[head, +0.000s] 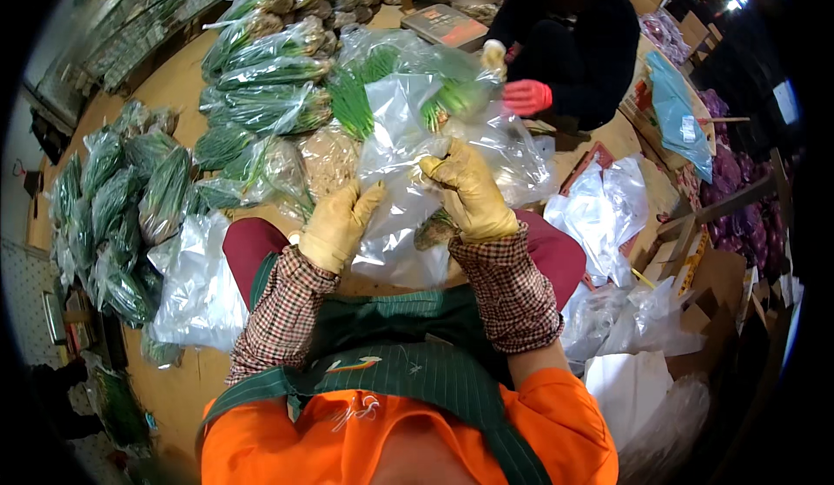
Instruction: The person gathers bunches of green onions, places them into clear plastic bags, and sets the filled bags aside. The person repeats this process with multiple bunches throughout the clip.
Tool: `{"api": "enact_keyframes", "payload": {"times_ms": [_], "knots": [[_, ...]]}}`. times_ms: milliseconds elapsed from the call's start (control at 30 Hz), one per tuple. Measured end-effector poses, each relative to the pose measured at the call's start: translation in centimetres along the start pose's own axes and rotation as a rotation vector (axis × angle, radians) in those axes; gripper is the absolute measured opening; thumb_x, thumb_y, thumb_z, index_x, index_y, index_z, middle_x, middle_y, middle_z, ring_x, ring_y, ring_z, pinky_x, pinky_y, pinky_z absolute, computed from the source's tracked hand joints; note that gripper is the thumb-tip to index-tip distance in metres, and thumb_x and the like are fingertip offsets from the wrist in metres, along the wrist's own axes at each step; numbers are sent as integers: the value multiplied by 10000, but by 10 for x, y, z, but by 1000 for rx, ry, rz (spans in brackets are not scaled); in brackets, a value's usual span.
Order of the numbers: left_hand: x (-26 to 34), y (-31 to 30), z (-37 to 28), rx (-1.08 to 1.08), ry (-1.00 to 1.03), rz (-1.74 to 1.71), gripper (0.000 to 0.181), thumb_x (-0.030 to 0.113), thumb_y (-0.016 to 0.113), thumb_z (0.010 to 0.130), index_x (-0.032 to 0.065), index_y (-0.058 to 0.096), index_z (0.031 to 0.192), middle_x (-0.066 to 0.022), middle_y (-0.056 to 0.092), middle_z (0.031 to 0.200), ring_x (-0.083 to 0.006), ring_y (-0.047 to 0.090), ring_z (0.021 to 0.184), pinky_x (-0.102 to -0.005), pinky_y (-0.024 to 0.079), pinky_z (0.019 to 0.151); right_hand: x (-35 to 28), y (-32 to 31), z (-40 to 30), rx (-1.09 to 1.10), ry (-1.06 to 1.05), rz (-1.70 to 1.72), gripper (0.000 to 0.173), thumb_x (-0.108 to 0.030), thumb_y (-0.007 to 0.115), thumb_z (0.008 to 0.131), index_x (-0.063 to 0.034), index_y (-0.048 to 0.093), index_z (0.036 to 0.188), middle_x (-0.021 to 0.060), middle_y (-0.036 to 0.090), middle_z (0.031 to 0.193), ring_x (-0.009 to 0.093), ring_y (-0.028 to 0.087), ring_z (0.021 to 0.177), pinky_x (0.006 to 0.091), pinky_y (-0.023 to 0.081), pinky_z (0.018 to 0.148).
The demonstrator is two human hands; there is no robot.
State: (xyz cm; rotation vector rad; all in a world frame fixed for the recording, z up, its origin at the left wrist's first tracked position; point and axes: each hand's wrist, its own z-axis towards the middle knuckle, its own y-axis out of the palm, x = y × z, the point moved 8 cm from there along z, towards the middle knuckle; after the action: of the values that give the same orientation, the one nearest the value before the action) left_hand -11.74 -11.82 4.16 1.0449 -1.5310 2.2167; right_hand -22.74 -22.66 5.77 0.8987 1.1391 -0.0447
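Observation:
A clear plastic bag is stretched upright between my hands, above my lap. My left hand, in a yellow glove, pinches its left edge with thumb and fingers. The gloved right hand grips the opposite side, fingers curled. The bag looks flat, with no clear contents. Past its upper part lie loose green onions or chives and a bunch with pale stem ends on clear plastic. A brown root clump shows beside the bag, below my right hand; the bag's folds partly hide it.
Bagged greens are stacked ahead, with more bagged bunches at left. Stacks of empty plastic bags flank my knees. Opposite sits a person in dark clothes with a red-gloved hand, beside a flat scale. Purple net sacks stand right.

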Motion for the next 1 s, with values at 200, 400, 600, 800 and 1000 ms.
{"api": "enact_keyframes", "payload": {"times_ms": [200, 400, 600, 800, 1000], "knots": [[11, -2, 5, -133, -157, -764, 328, 283, 603, 801, 14, 500, 959, -26, 530, 754, -119, 489, 660, -255, 405, 591, 49, 4, 5, -15, 235, -35, 333, 1, 605, 724, 41, 440, 1011, 53, 575, 788, 77, 530, 641, 169, 391, 517], [-50, -45, 15, 161, -270, -1149, 169, 187, 588, 800, 57, 543, 899, -8, 551, 798, -75, 508, 687, -203, 402, 573, 12, -28, 15, 57, -84, -1013, 112, -47, 579, 731, 11, 579, 826, 112, 589, 735, 161, 530, 616, 262, 420, 554], [-84, -92, 13, 447, -73, -819, 125, 128, 520, 835, 52, 525, 934, -56, 554, 855, -139, 535, 727, -260, 459, 659, -7, -111, 20, 122, 110, -1064, 252, -243, 553, 798, 5, 582, 770, 73, 580, 714, 120, 528, 657, 260, 419, 590], [-18, -18, 12, 178, 94, -705, 105, 16, 622, 728, 16, 517, 731, -29, 493, 742, -128, 465, 679, -243, 408, 616, 17, 17, 33, -322, 190, -633, 312, -245, 548, 812, 6, 573, 994, 52, 594, 834, 110, 542, 744, 235, 428, 644], [-18, -7, -2, 40, -156, -808, 240, 49, 683, 696, 46, 487, 835, -2, 488, 770, -64, 456, 684, -204, 393, 598, 56, 18, 27, -37, 269, -120, 189, 12, 594, 706, 9, 529, 883, 51, 567, 791, 99, 537, 717, 191, 423, 619]]}}
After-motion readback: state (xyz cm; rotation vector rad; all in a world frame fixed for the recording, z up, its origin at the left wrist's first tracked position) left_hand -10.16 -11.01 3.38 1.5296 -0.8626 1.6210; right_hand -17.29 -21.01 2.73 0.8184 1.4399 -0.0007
